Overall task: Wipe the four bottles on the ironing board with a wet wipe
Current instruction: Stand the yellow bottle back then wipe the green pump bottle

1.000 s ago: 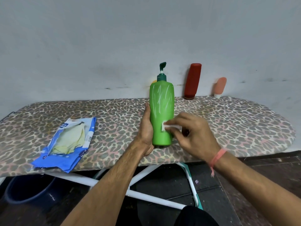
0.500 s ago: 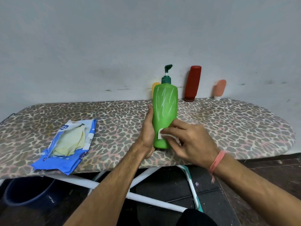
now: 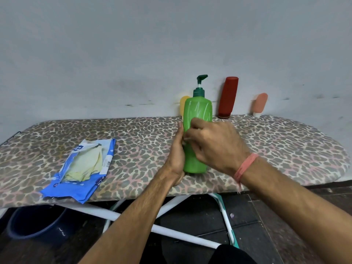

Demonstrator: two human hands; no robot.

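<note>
Standing upright near the front edge of the ironing board (image 3: 266,149), the green pump bottle (image 3: 198,111) is being steadied by the left hand (image 3: 176,157), fingers pressed together flat along its side. The right hand (image 3: 213,143) is being laid across its front, fingers curled; a wipe cannot be made out. Yellow bottle (image 3: 183,103), red bottle (image 3: 228,96) and peach bottle (image 3: 260,103) are being kept by the wall; wipe packet (image 3: 80,168) lying left.
</note>
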